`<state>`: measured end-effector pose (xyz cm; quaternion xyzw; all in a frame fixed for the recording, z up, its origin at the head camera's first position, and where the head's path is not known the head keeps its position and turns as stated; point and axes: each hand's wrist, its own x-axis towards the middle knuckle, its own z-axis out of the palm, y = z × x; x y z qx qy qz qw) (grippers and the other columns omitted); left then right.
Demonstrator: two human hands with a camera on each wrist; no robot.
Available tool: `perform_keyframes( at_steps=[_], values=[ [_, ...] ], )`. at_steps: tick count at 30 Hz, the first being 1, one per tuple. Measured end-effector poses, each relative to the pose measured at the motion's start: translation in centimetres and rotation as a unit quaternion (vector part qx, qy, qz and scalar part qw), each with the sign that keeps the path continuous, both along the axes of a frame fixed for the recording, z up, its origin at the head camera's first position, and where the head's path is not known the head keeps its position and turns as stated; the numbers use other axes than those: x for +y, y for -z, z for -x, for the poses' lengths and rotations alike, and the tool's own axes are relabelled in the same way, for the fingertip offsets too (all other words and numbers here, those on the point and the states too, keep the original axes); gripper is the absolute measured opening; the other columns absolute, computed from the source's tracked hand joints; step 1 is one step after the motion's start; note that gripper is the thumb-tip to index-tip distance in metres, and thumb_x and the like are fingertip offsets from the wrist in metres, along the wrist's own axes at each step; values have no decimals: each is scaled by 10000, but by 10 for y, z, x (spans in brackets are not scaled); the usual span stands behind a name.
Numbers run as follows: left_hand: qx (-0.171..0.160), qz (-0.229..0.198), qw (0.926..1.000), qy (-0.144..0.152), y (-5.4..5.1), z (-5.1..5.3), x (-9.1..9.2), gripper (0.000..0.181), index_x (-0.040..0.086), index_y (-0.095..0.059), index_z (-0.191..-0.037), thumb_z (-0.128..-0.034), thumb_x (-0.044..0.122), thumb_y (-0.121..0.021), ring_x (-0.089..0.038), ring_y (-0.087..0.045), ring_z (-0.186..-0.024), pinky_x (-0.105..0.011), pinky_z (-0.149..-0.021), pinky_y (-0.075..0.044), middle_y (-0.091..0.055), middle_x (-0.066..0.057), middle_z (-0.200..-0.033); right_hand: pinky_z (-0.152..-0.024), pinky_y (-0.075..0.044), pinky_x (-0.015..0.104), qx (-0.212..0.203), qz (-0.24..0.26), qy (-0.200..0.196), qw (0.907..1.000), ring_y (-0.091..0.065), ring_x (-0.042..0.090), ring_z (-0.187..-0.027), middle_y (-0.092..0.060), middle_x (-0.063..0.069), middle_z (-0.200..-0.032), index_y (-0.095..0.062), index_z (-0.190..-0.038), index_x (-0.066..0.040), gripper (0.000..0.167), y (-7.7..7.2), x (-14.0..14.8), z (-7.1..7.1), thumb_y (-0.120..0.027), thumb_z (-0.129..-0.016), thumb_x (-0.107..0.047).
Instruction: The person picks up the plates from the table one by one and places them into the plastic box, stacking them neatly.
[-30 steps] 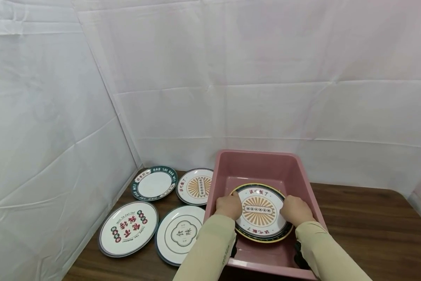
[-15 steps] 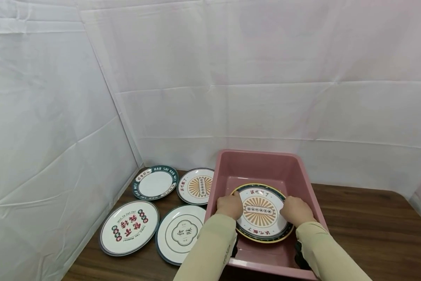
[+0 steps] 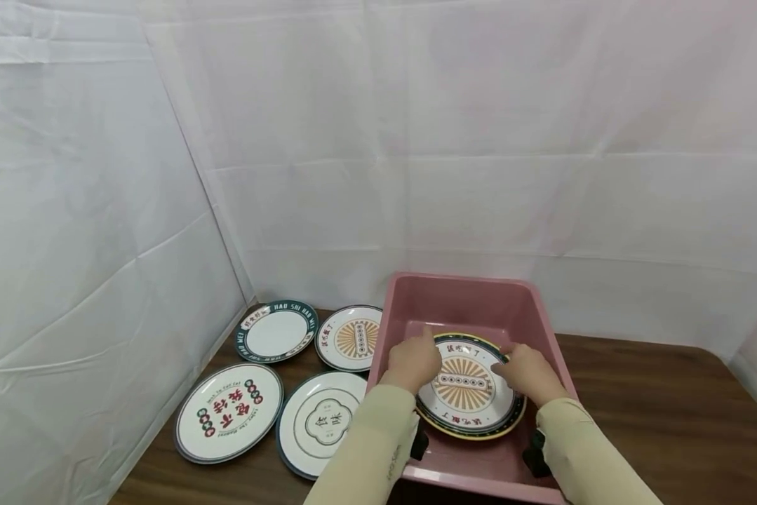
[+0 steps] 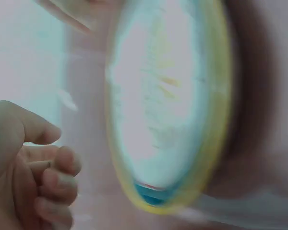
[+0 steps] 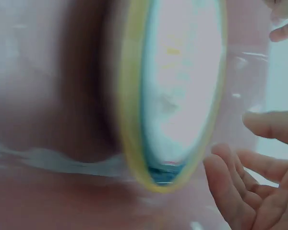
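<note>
A white plate [image 3: 463,386] with an orange sunburst and red characters lies in a pink tub [image 3: 455,300]. It sits on at least one yellow-rimmed plate [image 3: 476,437]. My left hand [image 3: 412,362] is beside the plates' left edge. In the left wrist view, a gap separates the left hand [image 4: 36,167], its fingers loosely bent, from the blurred plates [image 4: 156,100]. Over on the right edge, my right hand [image 3: 531,373] hovers with the forefinger reaching toward the rim. The right wrist view has the right hand [image 5: 259,182] relaxed, holding nothing.
Several plates lie on the brown table [image 3: 656,407] left of the tub: a green-rimmed plate [image 3: 277,332], a sunburst plate [image 3: 351,338], a red-lettered plate [image 3: 229,412] and a plate with a flower-shaped outline [image 3: 323,421]. White cloth [image 3: 479,140] hangs behind.
Both hands have let go of the plates' rim and risen slightly, their fingers loosening. The plates now rest in the tub. The head view has shifted a little.
</note>
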<state>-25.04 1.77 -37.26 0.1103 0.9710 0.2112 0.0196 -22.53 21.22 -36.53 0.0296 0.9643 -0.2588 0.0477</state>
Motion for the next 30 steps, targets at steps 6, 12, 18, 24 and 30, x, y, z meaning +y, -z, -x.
perform_keyframes(
  at_steps=[6,12,18,24,30],
  values=[
    [-843,-3052,9451,809,-57,-23,-56,435,117,-387,-1352,-965,289,-487,-165,-542,-602,-328,-611,-465,-599,-58,-736,-534,-502,322,483,817,-386,9947,-592,179,-628,-557,223,-958,-426,-1291,85,527,-57,8,-21,-593,-912,-241],
    [24,-3234,9462,-108,-69,-65,-140,388,138,-425,-1332,-971,264,-486,-159,-549,-632,-316,-606,-454,-588,-37,-771,-578,-518,302,810,950,-239,9919,-605,138,-676,-577,133,-953,-391,-1351,25,637,-95,51,-66,-563,-912,-403],
    [-560,-3126,9374,-1428,-16,-95,-188,343,13,-497,-1178,-972,286,-470,-161,-539,-577,-321,-516,-457,-571,-54,-742,-590,-520,283,615,1075,582,9906,-601,93,-698,-599,70,-954,-311,-1392,40,717,-73,90,-101,-477,-928,-482],
    [-1792,-2471,9346,-1828,26,-108,-207,400,11,-586,-792,-963,349,-459,-144,-517,-475,-272,-465,-427,-555,-48,-579,-584,-515,301,507,1805,1278,9739,-595,124,-667,-607,-13,-830,-323,-1386,12,675,-24,95,-119,-537,-918,-424],
    [-2297,-1757,9354,-2035,50,-115,-216,536,65,-583,-584,-903,490,-511,-109,-501,-403,-231,-410,-371,-545,-21,-485,-545,-486,299,484,2372,1146,9635,-533,189,-585,-596,53,-772,-508,-1147,-375,295,8,94,-125,-628,-892,-289]
  ],
)
